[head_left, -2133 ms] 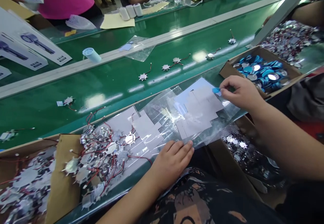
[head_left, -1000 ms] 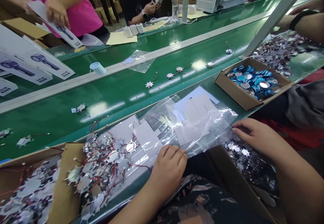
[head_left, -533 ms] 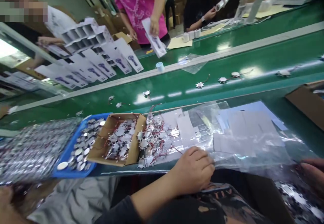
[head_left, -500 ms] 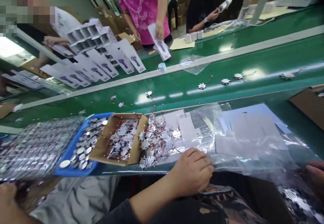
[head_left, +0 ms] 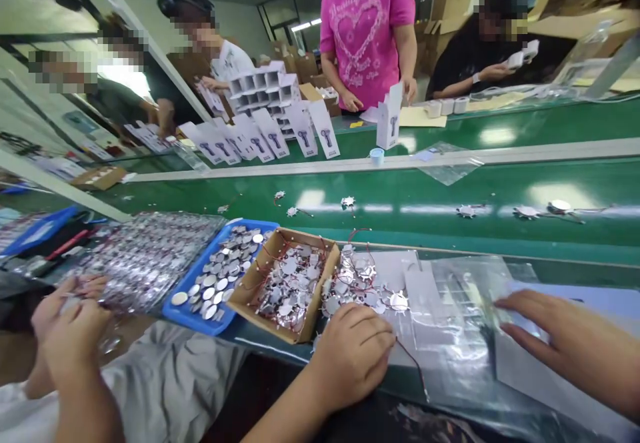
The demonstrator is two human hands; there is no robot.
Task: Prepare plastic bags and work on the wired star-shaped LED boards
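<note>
My left hand (head_left: pixel 353 353) rests at the table's front edge with its fingers curled down, beside a pile of round metal discs with red wires (head_left: pixel 357 276). What its fingers close on is hidden beneath the knuckles; a dark red wire (head_left: pixel 417 366) runs out on its right side. My right hand (head_left: pixel 575 336) reaches in from the right with fingers stretched and apart. It hovers over or touches clear plastic bags (head_left: pixel 460 309) that lie on white sheets; contact is hard to tell.
Left of the pile stand a cardboard box (head_left: pixel 320 296) of wired discs and a blue tray (head_left: pixel 173 309) of plain discs. Several wired discs lie on the green conveyor belt (head_left: pixel 240 189). A co-worker's hands (head_left: pixel 75 316) work at the left. Across the belt, people handle white boxes (head_left: pixel 305 129).
The view has swung left and upward. My right hand has come from the lower right edge to above the plastic bags. My left hand now lies closer to the wired discs.
</note>
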